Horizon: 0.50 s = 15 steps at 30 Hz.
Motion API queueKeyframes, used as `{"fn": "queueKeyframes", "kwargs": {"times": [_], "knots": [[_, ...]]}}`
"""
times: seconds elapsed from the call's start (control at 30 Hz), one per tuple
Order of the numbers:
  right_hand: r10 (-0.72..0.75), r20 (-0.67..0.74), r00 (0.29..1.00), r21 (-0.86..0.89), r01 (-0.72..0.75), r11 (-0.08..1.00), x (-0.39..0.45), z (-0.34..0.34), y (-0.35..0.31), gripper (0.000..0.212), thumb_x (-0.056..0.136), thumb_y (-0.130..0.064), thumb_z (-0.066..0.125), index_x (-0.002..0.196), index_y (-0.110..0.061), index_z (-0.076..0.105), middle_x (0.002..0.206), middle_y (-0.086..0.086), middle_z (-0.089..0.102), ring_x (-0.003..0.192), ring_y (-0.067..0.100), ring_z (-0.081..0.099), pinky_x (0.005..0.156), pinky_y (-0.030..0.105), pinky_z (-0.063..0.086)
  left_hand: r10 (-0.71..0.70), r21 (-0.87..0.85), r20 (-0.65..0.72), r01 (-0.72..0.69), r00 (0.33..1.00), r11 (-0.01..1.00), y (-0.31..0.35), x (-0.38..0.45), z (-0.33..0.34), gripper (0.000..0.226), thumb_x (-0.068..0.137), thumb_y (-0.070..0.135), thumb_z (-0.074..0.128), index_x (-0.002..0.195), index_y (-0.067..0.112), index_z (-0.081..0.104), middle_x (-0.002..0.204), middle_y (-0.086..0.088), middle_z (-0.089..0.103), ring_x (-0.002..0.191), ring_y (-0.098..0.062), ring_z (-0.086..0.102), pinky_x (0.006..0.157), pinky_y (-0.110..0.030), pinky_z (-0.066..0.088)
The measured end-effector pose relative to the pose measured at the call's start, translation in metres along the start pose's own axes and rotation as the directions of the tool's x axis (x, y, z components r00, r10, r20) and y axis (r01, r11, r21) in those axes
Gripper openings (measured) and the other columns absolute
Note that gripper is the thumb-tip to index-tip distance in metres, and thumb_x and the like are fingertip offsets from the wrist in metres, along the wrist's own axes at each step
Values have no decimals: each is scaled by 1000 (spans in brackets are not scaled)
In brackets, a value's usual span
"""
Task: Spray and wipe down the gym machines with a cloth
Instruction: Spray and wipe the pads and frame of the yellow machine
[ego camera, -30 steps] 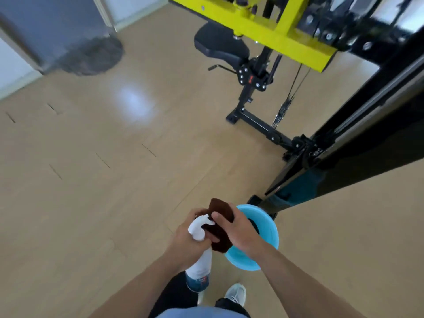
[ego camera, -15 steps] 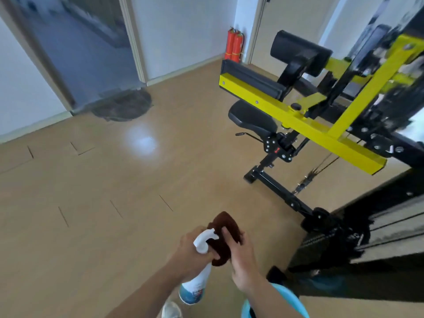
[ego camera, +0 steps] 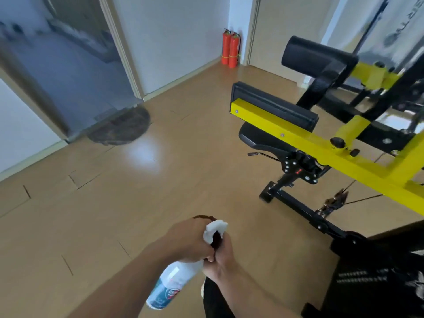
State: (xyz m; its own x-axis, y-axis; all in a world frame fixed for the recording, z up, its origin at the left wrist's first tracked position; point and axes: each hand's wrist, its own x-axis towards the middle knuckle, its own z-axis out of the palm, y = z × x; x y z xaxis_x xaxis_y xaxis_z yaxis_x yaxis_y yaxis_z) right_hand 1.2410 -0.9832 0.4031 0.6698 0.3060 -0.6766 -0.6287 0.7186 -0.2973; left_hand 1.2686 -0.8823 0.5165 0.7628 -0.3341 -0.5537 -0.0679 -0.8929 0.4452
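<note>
Yellow-framed gym machine (ego camera: 321, 143) right | red fire extinguishers (ego camera: 231, 50) corner | doormat (ego camera: 121, 128) doorway

No text can be read for certain. The spray bottle (ego camera: 171, 286) carries a blue and red label, blurred past reading. White rows of print on the black weight-stack cover (ego camera: 376, 281) and large letters on the banner (ego camera: 400, 31) are smeared.
</note>
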Motion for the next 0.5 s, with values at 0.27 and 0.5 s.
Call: {"fn": "queueKeyframes", "kwargs": {"times": [0.27, 0.5], "knots": [[-197, 200, 960, 116, 177, 977, 142, 132, -148, 51, 87, -6, 44, 138, -1, 46, 145, 29, 52, 142, 35, 39, 123, 31, 16, -249, -491, -338, 56, 908, 869, -44, 92, -138, 42, 69, 40, 69, 110, 39, 61, 94, 11, 77, 95, -15, 68, 88, -36, 53], [-246, 581, 776, 217, 143, 966, 220, 228, -269, 72, 100, -39, 35, 164, -9, 20, 166, 24, 30, 156, 42, 23, 127, 63, 6, -463, -640, -567, -11, 682, 768, -88, 180, -267, 43, 80, 24, 80, 90, 57, 56, 75, 12, 76, 85, -18, 69, 75, -41, 59]]}}
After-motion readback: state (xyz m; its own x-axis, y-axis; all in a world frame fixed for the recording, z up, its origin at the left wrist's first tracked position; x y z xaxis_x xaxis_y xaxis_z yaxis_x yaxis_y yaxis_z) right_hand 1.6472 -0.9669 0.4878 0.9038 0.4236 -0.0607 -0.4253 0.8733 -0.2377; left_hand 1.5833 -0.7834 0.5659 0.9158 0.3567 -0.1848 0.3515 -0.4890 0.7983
